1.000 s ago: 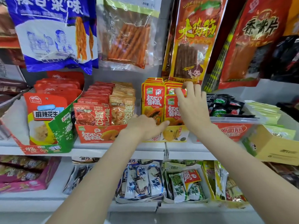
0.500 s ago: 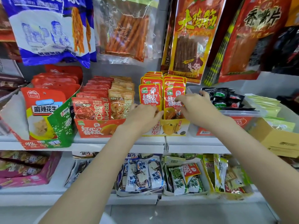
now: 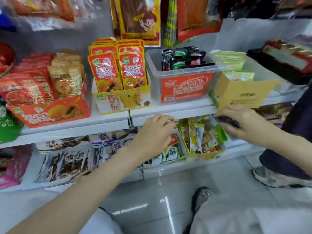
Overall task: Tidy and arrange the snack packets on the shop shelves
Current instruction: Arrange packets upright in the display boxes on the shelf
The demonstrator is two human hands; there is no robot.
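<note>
We have both hands on the lower shelf: our left hand (image 3: pixel 154 130), fingers curled, pinches the top of a packet, and our right hand (image 3: pixel 243 123) grips a dark packet (image 3: pixel 227 120) at three o'clock of the yellow cardboard tray (image 3: pixel 205 153) of upright green-and-yellow snack packets (image 3: pixel 203 135). Tugging could, we judge, tip those loosely standing packets out onto the grey tiled floor (image 3: pixel 168 196). At twelve o'clock, the clear plastic tub (image 3: pixel 179 76) holds black sachets.

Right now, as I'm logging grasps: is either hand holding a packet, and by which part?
Right hand grips a dark packet, fingers over its top. Left hand looks curled, but blur hides any hold.
</note>
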